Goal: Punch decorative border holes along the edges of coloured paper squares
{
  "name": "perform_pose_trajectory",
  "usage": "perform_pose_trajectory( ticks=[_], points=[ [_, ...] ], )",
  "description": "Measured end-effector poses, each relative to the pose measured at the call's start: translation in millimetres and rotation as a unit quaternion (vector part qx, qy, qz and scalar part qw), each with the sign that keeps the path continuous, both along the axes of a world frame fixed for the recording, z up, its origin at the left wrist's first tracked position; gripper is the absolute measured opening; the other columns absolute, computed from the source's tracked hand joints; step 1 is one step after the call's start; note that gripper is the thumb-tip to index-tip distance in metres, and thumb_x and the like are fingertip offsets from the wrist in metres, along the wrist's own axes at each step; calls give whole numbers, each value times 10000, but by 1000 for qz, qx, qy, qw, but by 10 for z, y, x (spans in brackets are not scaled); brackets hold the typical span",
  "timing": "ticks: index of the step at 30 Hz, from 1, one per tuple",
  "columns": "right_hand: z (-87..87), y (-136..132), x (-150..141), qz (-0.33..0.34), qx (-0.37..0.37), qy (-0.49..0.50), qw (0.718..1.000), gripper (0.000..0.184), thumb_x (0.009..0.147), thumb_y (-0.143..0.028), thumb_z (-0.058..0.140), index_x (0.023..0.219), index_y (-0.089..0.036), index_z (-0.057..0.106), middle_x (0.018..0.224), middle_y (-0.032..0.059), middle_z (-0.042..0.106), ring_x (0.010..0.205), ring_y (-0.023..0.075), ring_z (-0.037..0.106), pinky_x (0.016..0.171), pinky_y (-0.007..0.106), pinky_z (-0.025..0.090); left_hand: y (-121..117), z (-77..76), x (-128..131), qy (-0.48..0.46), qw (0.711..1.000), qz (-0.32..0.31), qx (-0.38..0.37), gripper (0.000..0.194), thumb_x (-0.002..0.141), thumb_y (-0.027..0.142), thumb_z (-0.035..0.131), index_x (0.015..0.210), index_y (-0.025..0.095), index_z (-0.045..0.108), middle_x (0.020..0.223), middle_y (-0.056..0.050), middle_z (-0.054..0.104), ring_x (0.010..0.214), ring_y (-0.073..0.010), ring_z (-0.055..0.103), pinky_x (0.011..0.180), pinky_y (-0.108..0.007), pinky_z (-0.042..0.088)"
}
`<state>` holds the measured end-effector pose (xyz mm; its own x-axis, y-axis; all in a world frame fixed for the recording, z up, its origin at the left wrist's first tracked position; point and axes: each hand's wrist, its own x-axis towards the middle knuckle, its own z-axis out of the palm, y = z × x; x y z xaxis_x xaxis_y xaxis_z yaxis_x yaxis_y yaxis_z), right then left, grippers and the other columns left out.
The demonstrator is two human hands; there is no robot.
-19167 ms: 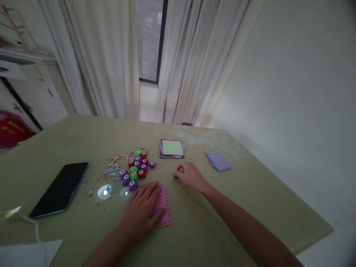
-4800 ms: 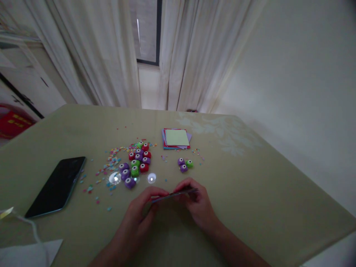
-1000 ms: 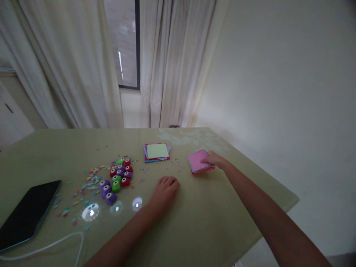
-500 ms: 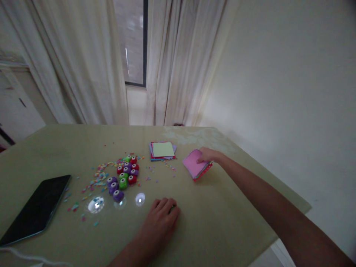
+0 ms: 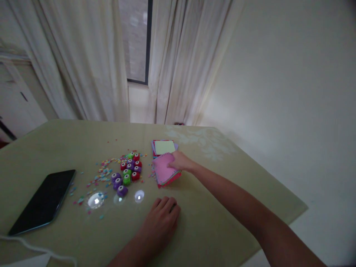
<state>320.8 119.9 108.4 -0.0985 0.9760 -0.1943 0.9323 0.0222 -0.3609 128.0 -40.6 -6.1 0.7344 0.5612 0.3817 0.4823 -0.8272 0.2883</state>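
My right hand (image 5: 180, 161) grips a stack of pink scallop-edged sheets (image 5: 164, 167), with red and green layers showing underneath. The stack is tilted above the table, just in front of a pile of coloured paper squares (image 5: 164, 147) topped by a pale green one, and covers part of its near edge. Nearer to me, my left hand (image 5: 166, 216) rests on the table with its fingers curled. Something small and dark shows between its thumb and forefinger, too little of it to name.
Left of the sheets are several purple, green and red eye-shaped pieces (image 5: 127, 179), amid scattered confetti (image 5: 104, 172). A black tablet (image 5: 44, 200) lies at the left, a white cable (image 5: 36, 247) near it. Clear round discs (image 5: 96, 200) lie in front. A wall (image 5: 294, 111) stands at the right.
My right hand has carried the pink sheets leftward, to just in front of the paper pile. My left hand has stayed in place. The view has shifted slightly.
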Motion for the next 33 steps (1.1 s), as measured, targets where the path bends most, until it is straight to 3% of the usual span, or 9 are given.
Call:
perform_pose_trajectory(
  ticks=[2,7,14,16,19,22,24,29,33],
  points=[
    [9,50,-69,0,-3,6,1000,317,815,-264,879,1089,-137,779,1051,101,809,997,251,749,790,254,549,-9,-6,-2,1,1000,1,1,143,1001,94,667,1074,217,658,1111,-40,692,988,-253,633,898,-418,467],
    [200,117,168,-44,3,2,999,301,756,-150,868,1044,-125,786,936,97,798,927,272,748,744,269,547,-9,-22,-7,3,1000,1,9,125,1007,116,666,1071,222,654,1113,-41,694,1012,-250,639,911,-409,464],
    [-152,-20,-225,-30,13,47,998,264,851,-280,869,1064,-148,786,991,51,807,916,207,754,749,241,562,-14,0,-4,6,1000,1,19,147,989,117,690,1085,222,652,1104,-33,700,988,-245,641,895,-403,471],
    [-52,115,-55,-61,23,39,997,180,945,-288,800,1053,-146,779,1017,52,797,942,201,753,801,271,590,-28,-9,-5,10,1000,-1,22,157,981,113,697,1085,222,652,1113,-34,701,1003,-249,638,907,-408,471],
    [285,286,633,-154,38,-12,987,265,1046,-345,713,1223,-148,711,1224,93,737,1056,236,734,910,427,634,-34,-24,10,13,1000,2,23,148,973,108,698,1060,218,651,1097,-34,698,997,-255,632,904,-416,472],
    [532,207,1397,-217,20,-54,975,357,1049,-366,712,1343,-169,666,1345,111,686,1140,269,712,961,477,630,-18,-31,41,10,1000,0,24,133,974,116,694,1050,217,654,1077,-34,694,977,-257,626,891,-421,476],
    [516,63,1692,-233,-4,-68,970,376,1045,-369,718,1359,-170,660,1361,118,677,1154,275,708,964,476,629,-7,-28,59,7,1000,-1,23,134,973,121,696,1056,218,657,1083,-36,694,979,-257,625,894,-420,480],
    [118,-33,1628,-203,-78,-70,974,344,1046,-357,719,1327,-164,674,1324,108,695,1121,262,719,948,467,636,-16,-8,60,5,1000,2,14,179,954,100,713,1074,223,659,1093,-35,698,990,-252,632,910,-412,488],
    [105,195,1462,-169,-88,-56,980,340,1048,-365,715,1319,-164,677,1315,105,699,1115,259,720,942,463,637,-30,1,48,7,1000,1,8,213,940,87,730,1087,223,658,1092,-34,707,994,-254,641,916,-414,494]
  ],
)
